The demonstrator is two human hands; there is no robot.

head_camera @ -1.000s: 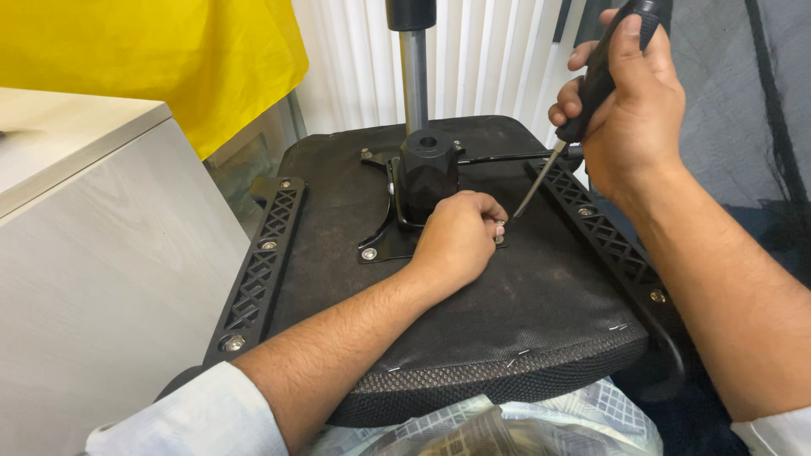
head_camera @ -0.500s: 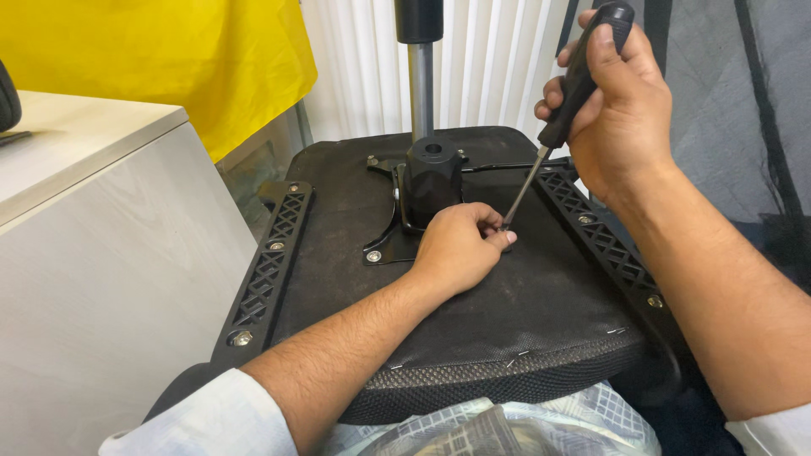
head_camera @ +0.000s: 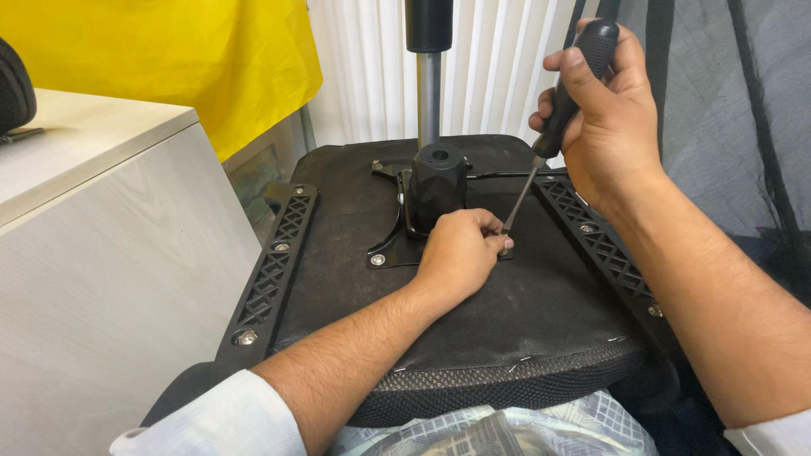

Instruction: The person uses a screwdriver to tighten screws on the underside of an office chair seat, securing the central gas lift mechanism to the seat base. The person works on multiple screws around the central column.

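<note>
1. Screwdriver (head_camera: 553,127), black-handled with a thin metal shaft, is slanting down from upper right to the underside of an upturned office chair seat (head_camera: 473,338), its tip landing at the corner of the black metal mounting plate (head_camera: 397,241).
2. Right hand (head_camera: 604,127) is wrapping its grip fully around the handle, thumb lying across the front and fingers curled tight, holding the tool above the seat's right side.
3. Left hand (head_camera: 456,253) is resting on the dark fabric with its grip pinched narrow at the shaft's tip; whether a screw is sitting between the fingertips cannot be told.
4. Just beside that hand, a black mechanism housing (head_camera: 438,181) is standing on the plate, with a chrome gas cylinder (head_camera: 429,84) rising upright from behind it.
5. Two black lattice brackets are running along the seat, the left bracket (head_camera: 274,266) and the right bracket (head_camera: 596,236), each showing silver bolt heads.
6. White shirt cuffs are showing at both wrists near the bottom edge.
7. Further out, a pale wood-grain table (head_camera: 101,253) is standing to the left, a yellow cloth (head_camera: 169,59) is hanging behind it, and white vertical blinds (head_camera: 490,67) are covering the back wall.
</note>
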